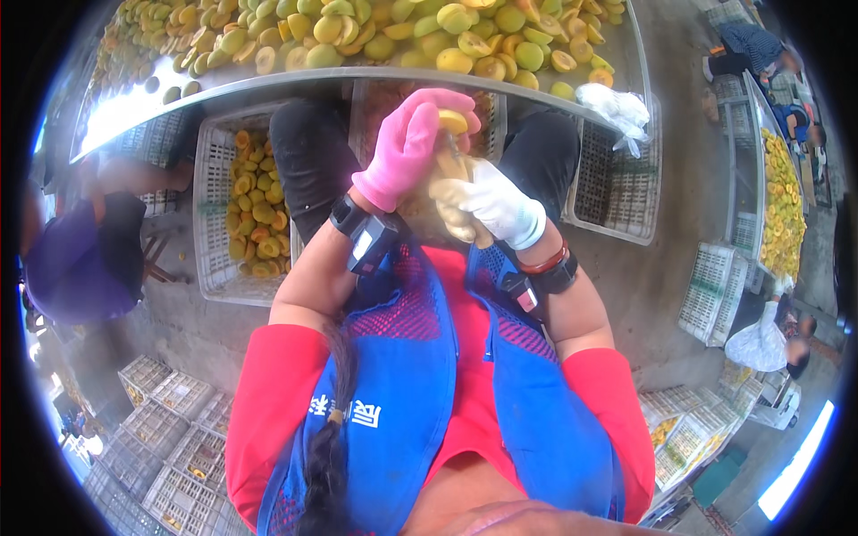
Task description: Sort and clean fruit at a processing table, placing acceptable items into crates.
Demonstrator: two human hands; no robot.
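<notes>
My left hand [415, 141], in a pink glove, is closed around a yellow stone fruit piece [453, 122] above my lap. Close beside it, my right hand [486, 204] wears a white glove with stained, yellowish fingers. It grips a small hand tool [457, 155], whose metal end lies against or just below the fruit. The fingers hide most of the tool, so its exact kind is unclear. Beyond both hands, a metal-edged worktable [322, 75] carries a heap of whole and halved yellow-green stone fruit [382, 40].
A white plastic crate [208, 248] of fruit halves stands left of my legs, another crate [613, 194] to the right. Between my knees sits a third crate [496, 127]. A crumpled plastic bag [613, 110] hangs over the table edge. A co-worker [84, 254] sits at left.
</notes>
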